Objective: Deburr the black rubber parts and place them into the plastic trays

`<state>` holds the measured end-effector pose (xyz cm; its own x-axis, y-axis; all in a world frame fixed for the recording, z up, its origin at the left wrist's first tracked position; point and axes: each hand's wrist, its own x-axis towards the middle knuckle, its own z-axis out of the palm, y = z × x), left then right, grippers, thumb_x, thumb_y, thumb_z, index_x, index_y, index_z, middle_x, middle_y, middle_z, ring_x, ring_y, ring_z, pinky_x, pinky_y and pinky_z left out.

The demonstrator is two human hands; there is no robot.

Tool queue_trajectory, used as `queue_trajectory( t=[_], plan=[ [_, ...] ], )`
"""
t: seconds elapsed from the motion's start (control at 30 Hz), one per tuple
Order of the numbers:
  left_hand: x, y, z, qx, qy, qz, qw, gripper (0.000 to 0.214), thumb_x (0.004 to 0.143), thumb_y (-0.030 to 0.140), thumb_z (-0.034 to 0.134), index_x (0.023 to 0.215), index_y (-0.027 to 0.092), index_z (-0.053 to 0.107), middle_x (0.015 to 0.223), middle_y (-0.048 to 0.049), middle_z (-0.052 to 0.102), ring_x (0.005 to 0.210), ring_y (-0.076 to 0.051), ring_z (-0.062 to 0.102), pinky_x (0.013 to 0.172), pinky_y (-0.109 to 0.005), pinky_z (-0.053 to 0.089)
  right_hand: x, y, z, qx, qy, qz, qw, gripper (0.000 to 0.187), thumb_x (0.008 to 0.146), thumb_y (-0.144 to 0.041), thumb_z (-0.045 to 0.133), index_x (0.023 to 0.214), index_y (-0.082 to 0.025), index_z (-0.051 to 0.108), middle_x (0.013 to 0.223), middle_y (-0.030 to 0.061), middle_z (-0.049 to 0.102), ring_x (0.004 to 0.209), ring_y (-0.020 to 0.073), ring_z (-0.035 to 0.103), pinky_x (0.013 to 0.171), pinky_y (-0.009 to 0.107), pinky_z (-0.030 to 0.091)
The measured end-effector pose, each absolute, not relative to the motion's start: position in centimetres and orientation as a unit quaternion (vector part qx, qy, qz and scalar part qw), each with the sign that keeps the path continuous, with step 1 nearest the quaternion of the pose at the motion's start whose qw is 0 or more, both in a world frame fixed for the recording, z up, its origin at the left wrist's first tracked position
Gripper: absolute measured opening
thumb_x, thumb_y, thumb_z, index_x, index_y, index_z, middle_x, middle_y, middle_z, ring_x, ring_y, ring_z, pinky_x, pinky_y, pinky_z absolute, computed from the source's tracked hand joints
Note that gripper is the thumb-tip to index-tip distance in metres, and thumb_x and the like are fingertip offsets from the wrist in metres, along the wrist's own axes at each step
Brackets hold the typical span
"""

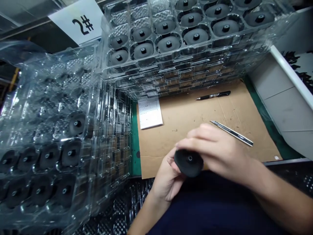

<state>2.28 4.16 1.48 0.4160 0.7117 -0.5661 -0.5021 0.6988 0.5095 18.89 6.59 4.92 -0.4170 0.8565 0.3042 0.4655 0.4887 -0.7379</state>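
A round black part with a small ring at its centre (189, 163) is held between my two hands in front of my body. My left hand (171, 176) grips its left side and underside, fingers curled round it. Over its top and right edge lies my right hand (215, 148), slightly blurred, with fingers bent against the rim. Just beyond my right hand, a utility knife (232, 133) rests on the brown cardboard sheet (186, 114).
Stacked clear plastic trays (171, 63) holding similar black parts rise at the back. Another tray stack (107, 130) stands at the left. A pen (213, 95) and printed paper slip (150, 112) lie on the cardboard. A pale panel (286, 94) borders the right.
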Motion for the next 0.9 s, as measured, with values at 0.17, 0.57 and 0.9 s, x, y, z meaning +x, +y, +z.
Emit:
queue_trajectory(
  t=[0.17, 0.57, 0.9],
  plan=[
    [1.5, 4.5, 1.3, 0.083, 0.296, 0.345, 0.887, 0.056, 0.067, 0.043, 0.072, 0.119, 0.025, 0.057, 0.123, -0.0081, 0.059, 0.108, -0.029, 0.059, 0.088, -0.037, 0.05, 22.0, 6.7, 0.0, -0.569, -0.655, 0.39, 0.308, 0.02, 0.089, -0.027, 0.051, 0.106, -0.027, 0.062, 0.097, 0.001, 0.064, 0.087, 0.0141, 0.058, 0.075, 0.027, 0.046],
    [0.9, 5.2, -0.1, 0.037, 0.276, 0.32, 0.905, 0.061, 0.071, 0.046, 0.068, 0.125, 0.024, 0.052, 0.138, -0.0075, 0.047, 0.119, -0.029, 0.051, 0.094, -0.031, 0.047, 21.3, 1.0, -7.9, -0.7, -0.598, 0.309, 0.239, 0.037, 0.084, -0.034, 0.052, 0.119, -0.021, 0.057, 0.12, 0.0125, 0.045, 0.096, 0.0228, 0.056, 0.077, 0.041, 0.051],
    [2.1, 4.8, 1.2, 0.072, 0.317, 0.323, 0.889, 0.066, 0.058, 0.045, 0.079, 0.117, 0.024, 0.058, 0.119, -0.0081, 0.061, 0.106, -0.03, 0.06, 0.086, -0.037, 0.051, 21.6, 3.6, -1.6, -0.669, -0.587, 0.306, 0.338, 0.021, 0.087, -0.027, 0.054, 0.107, -0.025, 0.06, 0.097, 0.0008, 0.064, 0.085, 0.0146, 0.059, 0.073, 0.028, 0.047]
  ],
)
